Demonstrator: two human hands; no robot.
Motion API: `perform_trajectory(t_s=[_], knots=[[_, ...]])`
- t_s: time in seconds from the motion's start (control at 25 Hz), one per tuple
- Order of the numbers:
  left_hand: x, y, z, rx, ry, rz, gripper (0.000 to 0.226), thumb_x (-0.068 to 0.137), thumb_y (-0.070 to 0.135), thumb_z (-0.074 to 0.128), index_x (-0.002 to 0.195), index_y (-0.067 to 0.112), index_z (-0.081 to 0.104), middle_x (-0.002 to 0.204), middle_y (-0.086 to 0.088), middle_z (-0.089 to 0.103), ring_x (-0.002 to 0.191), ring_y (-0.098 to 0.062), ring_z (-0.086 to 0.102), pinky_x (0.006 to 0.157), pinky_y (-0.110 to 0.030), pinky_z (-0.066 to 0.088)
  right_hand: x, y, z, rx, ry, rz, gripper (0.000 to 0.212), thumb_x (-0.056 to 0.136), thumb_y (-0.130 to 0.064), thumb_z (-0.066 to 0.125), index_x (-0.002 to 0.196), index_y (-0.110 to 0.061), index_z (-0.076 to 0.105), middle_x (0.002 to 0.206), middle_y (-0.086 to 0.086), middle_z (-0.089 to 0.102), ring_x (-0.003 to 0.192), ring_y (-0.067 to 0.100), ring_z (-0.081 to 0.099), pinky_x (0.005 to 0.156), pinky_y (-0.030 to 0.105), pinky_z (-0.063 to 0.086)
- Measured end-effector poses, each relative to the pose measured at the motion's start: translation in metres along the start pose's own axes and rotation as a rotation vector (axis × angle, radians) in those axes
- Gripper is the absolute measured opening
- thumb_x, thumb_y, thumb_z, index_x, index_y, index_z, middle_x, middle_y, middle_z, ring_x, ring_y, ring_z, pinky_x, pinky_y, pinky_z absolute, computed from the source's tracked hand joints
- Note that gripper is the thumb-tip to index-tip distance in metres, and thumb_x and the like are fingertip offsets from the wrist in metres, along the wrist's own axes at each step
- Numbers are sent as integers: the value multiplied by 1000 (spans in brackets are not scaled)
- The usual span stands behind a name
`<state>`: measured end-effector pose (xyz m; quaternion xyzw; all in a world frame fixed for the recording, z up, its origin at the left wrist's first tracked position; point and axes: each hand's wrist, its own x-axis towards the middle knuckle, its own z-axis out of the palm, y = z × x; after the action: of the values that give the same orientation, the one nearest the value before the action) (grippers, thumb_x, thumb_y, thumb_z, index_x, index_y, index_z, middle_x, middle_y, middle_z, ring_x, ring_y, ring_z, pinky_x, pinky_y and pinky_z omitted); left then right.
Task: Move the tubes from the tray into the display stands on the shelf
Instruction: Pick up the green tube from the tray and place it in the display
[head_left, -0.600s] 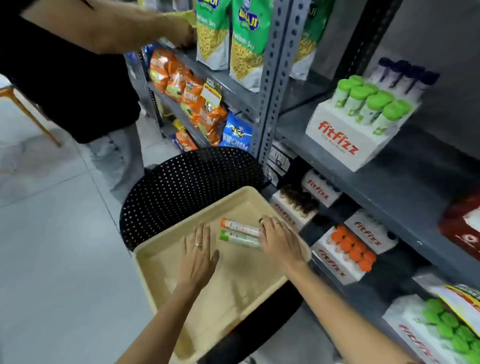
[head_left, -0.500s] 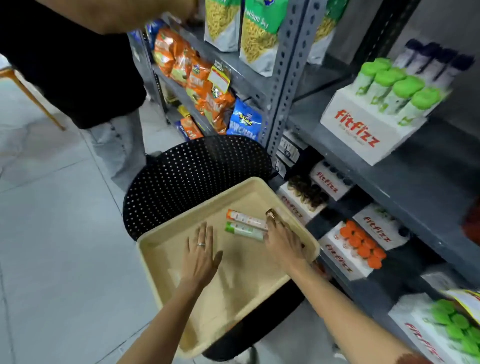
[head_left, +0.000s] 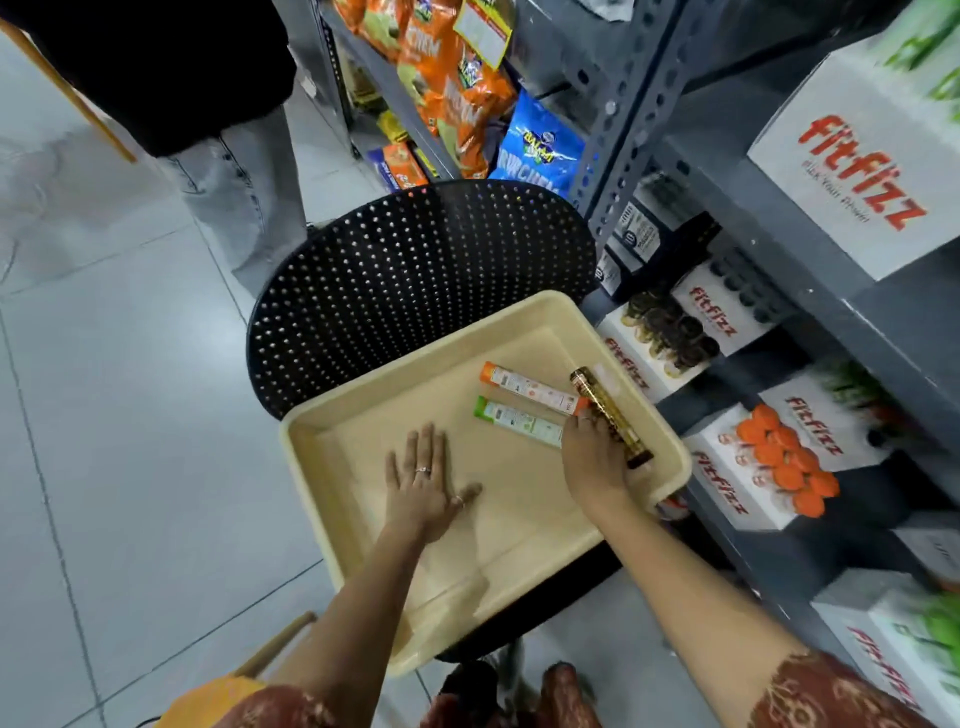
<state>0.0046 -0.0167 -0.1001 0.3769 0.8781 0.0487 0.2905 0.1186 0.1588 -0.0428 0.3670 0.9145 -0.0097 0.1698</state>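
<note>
A cream tray (head_left: 332, 467) rests on a black perforated chair (head_left: 415, 270). An orange-capped tube (head_left: 530, 387) and a green-capped tube (head_left: 514, 418) lie side by side in its right half. My right hand (head_left: 597, 457) grips a dark brown and gold tube (head_left: 608, 410) at the tray's right edge, angled up off the floor of the tray. Flat on the tray floor, left of the tubes, lies my left hand (head_left: 426, 483), fingers spread, holding nothing. White fitfizz display stands line the grey shelf on the right: one with brown caps (head_left: 660, 332) and one with orange caps (head_left: 779, 462).
Another person (head_left: 171, 93) in a black top and grey trousers stands at the far left by the shelf. Snack bags (head_left: 457, 88) hang on the rack behind the chair. A big fitfizz box (head_left: 857, 171) sits on the upper shelf; a green-capped stand (head_left: 914, 649) sits low right.
My right hand has closed on the brown and gold tube and lifted it at the tray's right edge. The view has dropped lower. My left hand stays flat.
</note>
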Motion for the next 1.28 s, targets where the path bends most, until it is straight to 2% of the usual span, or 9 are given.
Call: perform_trajectory(t_s=[0.2, 0.32, 0.48, 0.56, 0.64, 0.8, 0.92, 1.08, 1.28], knots=[[-4, 7, -10, 66, 39, -19, 91, 83, 73, 15, 140, 13, -24, 145, -1, -32, 139, -22, -21, 113, -51, -7, 0, 23, -28, 116, -100, -115, 32, 94, -10, 45, 125, -7, 54, 124, 13, 58, 111, 30, 57, 86, 38, 50], [-6, 28, -34, 114, 145, 96, 89, 75, 76, -9, 135, 12, -25, 147, -4, -27, 136, -21, -24, 113, -51, -4, 0, 43, -71, 348, -171, -151, 24, 89, -22, 55, 107, -8, 59, 100, 16, 59, 97, 33, 61, 75, 38, 49], [1, 78, -80, 71, 351, 301, 89, 84, 70, 0, 144, 5, 12, 151, -15, 21, 139, -26, 7, 107, -49, 6, -11, 79, -144, 436, -149, -95, 19, 79, -18, 60, 64, -14, 51, 64, 2, 49, 63, 22, 52, 48, 28, 34], [2, 113, -106, 83, 416, 393, 78, 91, 62, 9, 139, 2, 20, 146, -19, 34, 134, -27, 15, 105, -51, 12, -24, 104, -183, 468, -169, -78, 19, 79, -14, 63, 61, -18, 57, 58, 2, 53, 53, 19, 55, 47, 27, 43], [-3, 154, -129, 107, 498, 489, 71, 89, 50, 23, 141, 2, 16, 149, -17, 27, 137, -26, 12, 109, -55, 21, -48, 132, -222, 518, -148, -61, 4, 82, -10, 64, 82, -11, 67, 68, 7, 63, 55, 22, 62, 61, 34, 56], [-16, 237, -154, 118, 531, 653, 74, 79, 37, 23, 144, 6, 8, 153, -10, 12, 140, -28, 11, 109, -54, 13, -103, 187, -287, 493, -62, 31, 21, 84, -6, 61, 104, -6, 68, 81, 6, 62, 52, 17, 61, 67, 31, 56], [-25, 294, -159, 110, 515, 773, 71, 79, 34, 28, 143, 2, 20, 151, -14, 23, 138, -31, 23, 106, -57, 22, -145, 228, -316, 558, 6, 162, 19, 80, 0, 59, 95, -7, 69, 77, 10, 68, 54, 24, 68, 50, 23, 56], [-44, 362, -145, 160, 466, 888, 69, 89, 38, 24, 146, 8, -1, 156, -7, -3, 143, -23, -3, 114, -49, 1, -199, 278, -337, 596, 131, 319, 17, 72, 3, 61, 84, -2, 73, 79, 19, 74, 43, 19, 66, 53, 28, 59], [-67, 423, -108, 182, 369, 906, 70, 96, 35, 34, 146, 8, -7, 156, -7, -11, 142, -20, -9, 115, -49, 1, -251, 318, -344, 603, 293, 450, 32, 75, -31, 79, 63, -7, 61, 60, 7, 60, 49, 28, 63, 37, 22, 50]])
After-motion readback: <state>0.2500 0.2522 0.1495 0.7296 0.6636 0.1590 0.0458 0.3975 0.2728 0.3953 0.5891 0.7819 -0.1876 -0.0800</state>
